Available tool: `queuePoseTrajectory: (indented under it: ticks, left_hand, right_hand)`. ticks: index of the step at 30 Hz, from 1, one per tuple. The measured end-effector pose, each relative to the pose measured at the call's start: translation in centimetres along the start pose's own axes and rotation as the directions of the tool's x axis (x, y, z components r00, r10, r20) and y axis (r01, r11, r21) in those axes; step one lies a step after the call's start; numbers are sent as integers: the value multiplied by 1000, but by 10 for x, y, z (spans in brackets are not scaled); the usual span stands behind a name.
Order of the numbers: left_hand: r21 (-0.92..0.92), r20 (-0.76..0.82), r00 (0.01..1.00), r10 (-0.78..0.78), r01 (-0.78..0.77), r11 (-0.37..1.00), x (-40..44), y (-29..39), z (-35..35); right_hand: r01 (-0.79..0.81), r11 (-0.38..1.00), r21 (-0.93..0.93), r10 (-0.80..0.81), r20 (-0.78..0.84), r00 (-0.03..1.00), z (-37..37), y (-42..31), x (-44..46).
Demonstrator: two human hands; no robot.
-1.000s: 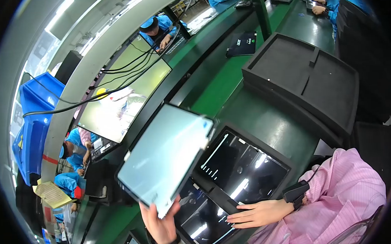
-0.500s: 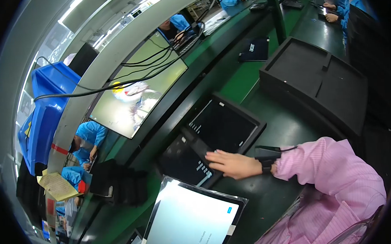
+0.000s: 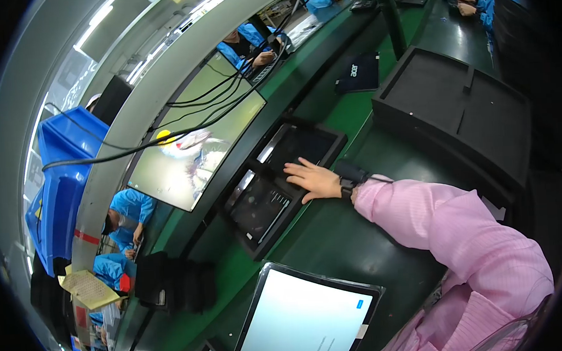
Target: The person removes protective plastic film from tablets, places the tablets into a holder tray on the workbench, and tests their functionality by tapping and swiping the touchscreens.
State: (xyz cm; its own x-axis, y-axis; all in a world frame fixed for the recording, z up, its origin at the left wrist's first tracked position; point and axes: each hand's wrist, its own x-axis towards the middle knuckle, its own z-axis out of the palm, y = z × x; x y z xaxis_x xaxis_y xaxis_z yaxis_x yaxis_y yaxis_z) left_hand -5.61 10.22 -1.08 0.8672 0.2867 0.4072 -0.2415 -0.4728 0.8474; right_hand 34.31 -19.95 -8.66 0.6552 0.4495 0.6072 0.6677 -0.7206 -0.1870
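My right hand [image 3: 316, 179], palm down with fingers spread, reaches from the pink sleeve [image 3: 416, 210] to a black two-part tray [image 3: 273, 238]. Its fingers rest on or just over the tray's near edge by the middle divider; exact contact is hard to make out. Each compartment holds a dark, glossy tablet-like panel [image 3: 254, 208], with small light print on the nearer one. At the bottom, closer to me, a tablet [image 3: 307, 314] with a lit pale screen and clear film along its edges runs out of view. My left hand is out of sight.
A large black foam tray [image 3: 442, 91] stands at the right, with a dark acer-marked item [image 3: 359, 73] beyond it. Behind the bench is a lit monitor [image 3: 197, 148], cables hanging across it. Blue bins [image 3: 71, 167] hang left. Several people in blue work farther off.
The two-part tray has slid away from me toward the monitor side, my right hand moving along with it. The view has shifted slightly, and the lit tablet appears lower and farther right.
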Motion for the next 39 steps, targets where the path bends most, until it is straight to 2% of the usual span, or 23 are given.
queuePoseTrajectory:
  ticks: [2,5,6,9,10,11,12,13,15,18,22,24,25,26,27,29,31,33,36,39]
  left_hand:
    - [-92,41,997,-58,61,994,11,3,20]
    - [-241,131,984,-117,146,959,27,8,49]
    - [-286,162,978,-132,175,942,31,10,58]
    - [-397,242,955,-169,257,881,44,12,81]
    - [-426,266,948,-177,280,860,46,13,88]
    - [-457,286,941,-183,302,837,49,13,94]
    - [-488,309,932,-187,325,810,49,14,100]
    - [-514,320,928,-190,339,788,51,15,104]
    - [-564,339,921,-194,364,741,51,16,109]
    - [-631,345,915,-207,390,671,49,20,111]
    - [-720,302,923,-237,384,579,41,25,97]
    - [-755,265,929,-259,367,544,34,29,84]
    - [-770,247,930,-271,358,528,30,30,77]
    - [-784,228,932,-284,348,513,26,32,72]
    - [-800,207,932,-297,336,498,20,33,65]
    - [-826,166,933,-319,308,472,9,35,51]
    - [-854,118,930,-347,273,442,-5,37,38]
    - [-875,67,927,-368,232,424,-19,35,28]
    - [-906,-2,921,-389,162,390,-39,31,16]
    - [-943,-57,920,-387,78,325,-55,21,11]
  right_hand:
    - [6,1000,-4,-6,-28,1000,5,-3,0]
    - [-165,986,20,166,-42,985,-13,-33,-4]
    - [-154,986,-59,143,-158,977,-33,-45,-8]
    - [-183,983,16,182,-234,955,-143,-54,-34]
    - [-270,959,-87,214,-403,890,-177,-56,-53]
    - [-412,886,-214,295,-425,856,-209,-52,-79]
    - [-646,658,-387,486,-437,757,-248,-44,-129]
    - [-682,588,-435,527,-434,731,-252,-30,-159]
    - [-705,517,-486,709,-219,670,-263,-20,-200]
    - [-613,614,-497,547,-292,784,-257,-18,-209]
    - [-449,836,-316,409,-187,893,-270,-67,-185]
    - [-293,948,-124,279,-121,953,-273,-116,-168]
    - [-250,967,-56,249,-22,968,-271,-140,-162]
    - [-171,985,-37,174,103,979,-267,-162,-160]
    - [-79,996,-30,82,122,989,-257,-180,-161]
    - [101,992,72,-115,229,966,-234,-205,-166]
    - [183,965,188,-232,287,930,-217,-227,-169]
    - [233,946,225,-302,356,884,-193,-244,-179]
    - [304,908,289,-383,272,883,-157,-248,-187]
    - [286,922,259,-360,306,881,-153,-237,-190]
